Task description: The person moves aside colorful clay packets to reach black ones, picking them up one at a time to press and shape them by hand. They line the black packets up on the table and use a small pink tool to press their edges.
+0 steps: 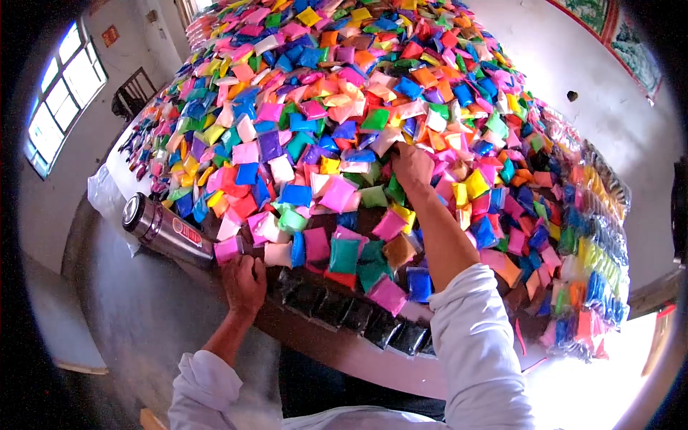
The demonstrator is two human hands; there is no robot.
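Observation:
A large heap of small, soft-looking coloured packets [337, 193] in clear plastic covers the table. At the heap's near left edge, my left hand [245, 283] is closed with its fingertips on a pink packet [228, 249]. A pale peach packet [278, 254] lies just right of that hand. Farther in, my right hand [413, 168] reaches into the middle of the heap, its fingers pinched at a pale pink packet [387, 140]. Its fingertips are partly hidden. Along the near edge, below the heap, runs a row of joined black packets [344, 312].
A metal thermos flask [168, 229] lies tilted left of my left hand. Clear plastic bags [111, 204] hang at the table's left edge. Joined strips of packets [598, 251] are stacked on the right. The table's near edge [373, 369] curves before me.

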